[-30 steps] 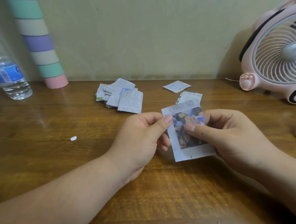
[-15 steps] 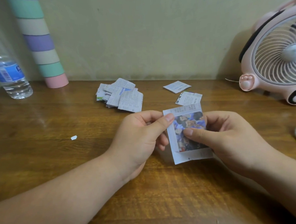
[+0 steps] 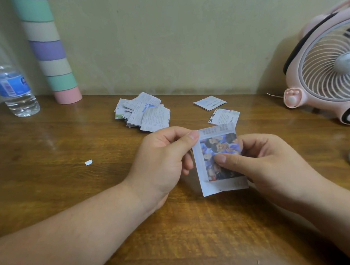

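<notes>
Newsprint clipping with a colour photo [image 3: 218, 162], held upright just above the brown wooden table [image 3: 71, 188]. Left hand [image 3: 163, 159] pinches its top left corner; right hand [image 3: 267, 164] grips the right edge, thumb across the photo. Print too blurred to read; right-hand fingers hidden behind.

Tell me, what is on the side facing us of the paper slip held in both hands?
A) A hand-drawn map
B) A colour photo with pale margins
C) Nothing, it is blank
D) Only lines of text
B: the paper slip, pinched between the left hand and the right hand, shows a colour photo of people in blue, framed by pale margins.
</notes>
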The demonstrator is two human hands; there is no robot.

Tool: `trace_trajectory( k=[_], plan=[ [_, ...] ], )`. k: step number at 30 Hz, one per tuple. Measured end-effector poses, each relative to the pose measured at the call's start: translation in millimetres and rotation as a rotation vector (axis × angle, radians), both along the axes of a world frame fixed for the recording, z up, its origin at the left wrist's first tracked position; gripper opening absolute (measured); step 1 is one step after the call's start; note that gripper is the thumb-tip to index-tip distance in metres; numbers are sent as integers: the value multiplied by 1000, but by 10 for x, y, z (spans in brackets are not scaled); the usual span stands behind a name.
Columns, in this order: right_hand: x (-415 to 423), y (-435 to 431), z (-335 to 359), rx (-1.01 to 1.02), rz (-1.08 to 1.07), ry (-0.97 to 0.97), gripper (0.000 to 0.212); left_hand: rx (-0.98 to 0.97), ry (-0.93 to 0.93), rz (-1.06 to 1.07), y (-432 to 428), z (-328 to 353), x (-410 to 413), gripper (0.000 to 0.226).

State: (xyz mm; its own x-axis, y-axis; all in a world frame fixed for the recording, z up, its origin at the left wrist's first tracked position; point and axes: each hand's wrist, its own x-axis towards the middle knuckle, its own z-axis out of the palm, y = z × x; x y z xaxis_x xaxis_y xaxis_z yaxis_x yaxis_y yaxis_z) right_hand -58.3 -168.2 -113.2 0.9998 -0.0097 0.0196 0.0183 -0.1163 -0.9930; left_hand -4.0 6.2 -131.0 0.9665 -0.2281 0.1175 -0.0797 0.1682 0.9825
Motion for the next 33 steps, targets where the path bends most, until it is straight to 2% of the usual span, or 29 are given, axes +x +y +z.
trace_trajectory(
  k=[5,9,14,18,22,26,30,33],
  plan=[
    [12,-7,12,46,-34,-34,16,9,50,-90,-16,-36,-5,27],
    [18,-25,27,86,-53,-52,20,148,18,-230,-32,-57,-19,25],
    [4,-18,58,111,-20,-49,14,116,6,-180,-36,-69,-6,28],
    [-6,-7,61,15,30,-13,21,110,-18,-151,-41,-94,-6,28],
    [-3,-8,52,-40,29,21,37,110,-38,-117,-45,-118,-4,35],
    [15,4,61,9,-19,5,29,18,-29,-85,-60,-110,-1,33],
    [16,5,61,72,-61,-4,34,-40,4,-109,-66,-87,-18,41],
    [30,9,71,138,-87,-6,39,-44,0,-104,-60,-80,-23,38]
  ],
)
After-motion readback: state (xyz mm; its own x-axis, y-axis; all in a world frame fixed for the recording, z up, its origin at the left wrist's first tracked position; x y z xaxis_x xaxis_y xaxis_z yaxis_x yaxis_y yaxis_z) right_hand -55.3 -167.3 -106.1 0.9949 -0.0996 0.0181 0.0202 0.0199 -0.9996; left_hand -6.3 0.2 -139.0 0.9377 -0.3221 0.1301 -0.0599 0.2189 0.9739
